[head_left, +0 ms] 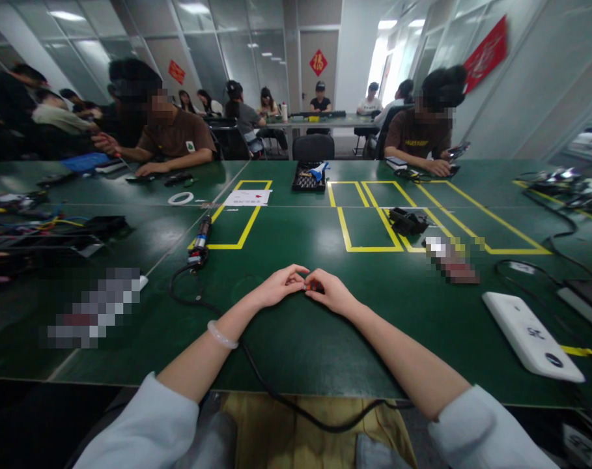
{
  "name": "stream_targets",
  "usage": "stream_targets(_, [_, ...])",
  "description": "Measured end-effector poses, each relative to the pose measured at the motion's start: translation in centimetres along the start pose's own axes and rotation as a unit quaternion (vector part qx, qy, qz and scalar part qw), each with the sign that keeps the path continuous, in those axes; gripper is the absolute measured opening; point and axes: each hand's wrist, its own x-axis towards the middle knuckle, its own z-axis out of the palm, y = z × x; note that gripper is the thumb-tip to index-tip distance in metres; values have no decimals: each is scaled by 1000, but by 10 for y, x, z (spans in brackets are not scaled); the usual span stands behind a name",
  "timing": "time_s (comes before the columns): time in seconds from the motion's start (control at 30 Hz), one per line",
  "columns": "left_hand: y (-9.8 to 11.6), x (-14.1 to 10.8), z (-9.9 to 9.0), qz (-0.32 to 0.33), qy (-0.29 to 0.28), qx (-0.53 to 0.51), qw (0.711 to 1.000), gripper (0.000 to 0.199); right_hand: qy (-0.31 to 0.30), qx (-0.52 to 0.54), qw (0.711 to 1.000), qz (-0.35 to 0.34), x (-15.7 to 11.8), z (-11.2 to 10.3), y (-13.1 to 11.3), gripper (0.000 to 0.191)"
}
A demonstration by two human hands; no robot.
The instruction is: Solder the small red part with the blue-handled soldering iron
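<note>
My left hand and my right hand meet above the green table, fingertips close together. Between the right thumb and fingers is a small red-and-black part, mostly covered by them. The left fingers are curled, their tips against the part's left end. A slim electric screwdriver with a black cable lies beyond the left hand. Its cable passes under the left forearm and over the table's front edge.
A black tray of small parts stands ahead. A black device lies right of the yellow tape outlines. Nearer me is a white power bank. A tape ring and paper sheet lie left. Two co-workers sit opposite.
</note>
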Motion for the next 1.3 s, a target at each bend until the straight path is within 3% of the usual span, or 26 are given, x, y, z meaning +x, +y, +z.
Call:
stream_targets(0.23, [10, -5, 6, 27, 42, 94, 994, 29, 25, 97, 991, 89, 3, -4, 2, 17])
stream_targets(0.37, [16, -8, 11, 72, 63, 253, 963, 26, 34, 179, 978, 101, 4, -4, 8, 22])
stream_targets(0.47, [16, -8, 13, 85, 76, 316, 942, 18, 25, 232, 967, 102, 3, -1, 12, 24])
stream_targets(0.73, [13, -6, 10, 67, 78, 260, 960, 23, 23, 198, 975, 99, 2, -1, 12, 21])
stream_targets(1.03, [16, -6, 10, 56, 79, 303, 948, 32, 35, 215, 971, 100, 2, 0, 10, 23])
stream_targets(1.1, [14, -4, -1, 51, 96, 335, 936, 34, 36, 212, 971, 104, 2, 0, 9, 23])
stream_targets(1.17, [9, -3, -21, 38, 150, 386, 909, 36, 37, 206, 972, 104, 2, -1, 8, 24])
stream_targets(1.23, [-1, -8, -50, 2, 237, 450, 861, 38, 34, 195, 975, 104, 2, -2, 7, 25])
stream_targets(1.3, [-15, -20, -84, -76, 348, 498, 790, 45, 31, 186, 977, 102, 2, -3, 7, 25])
